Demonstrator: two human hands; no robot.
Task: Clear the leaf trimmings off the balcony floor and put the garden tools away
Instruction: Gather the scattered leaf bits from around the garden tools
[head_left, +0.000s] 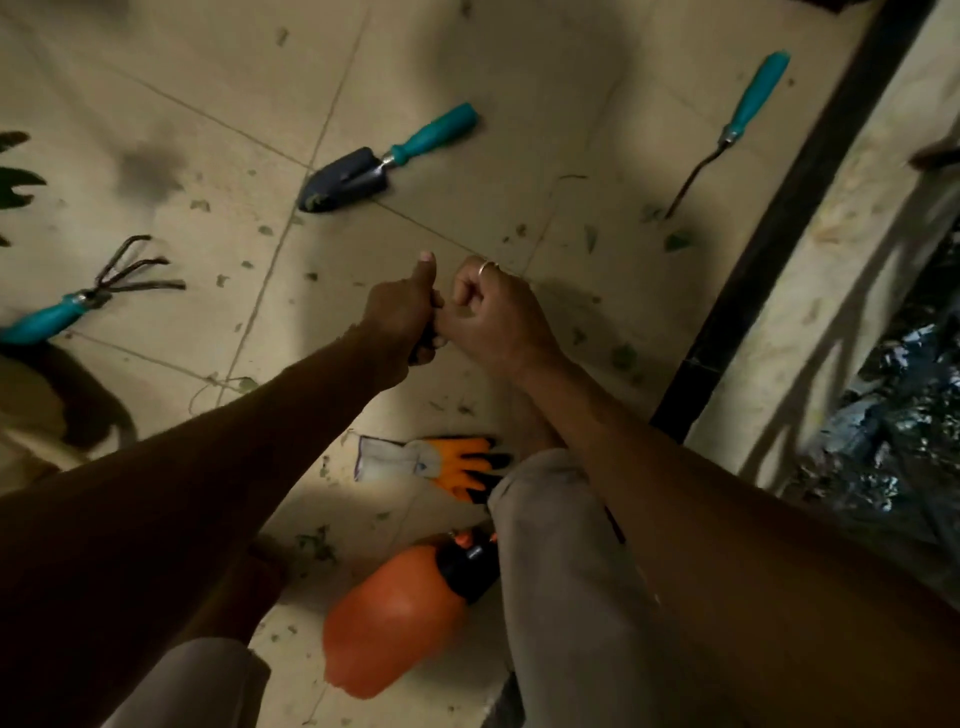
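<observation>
Left hand (402, 317) fisted on small dark object (422, 344), thumb up. Right hand (493, 317) curled, contents unclear. Trowel (363, 174) upper centre: likely rigid, light; grab teal handle. Leaf trimmings (678, 241) flimsy.

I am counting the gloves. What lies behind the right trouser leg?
An orange glove lies there, its fingertips hidden by the trouser leg. Whether another glove lies beneath cannot be seen.

Light: dim, warm; brightest on floor (519, 104) just below the trowel (358, 176). Shadows: soft dark blotches left of trowel. Defects: mild blur; lines bend far right of trowel.
</observation>
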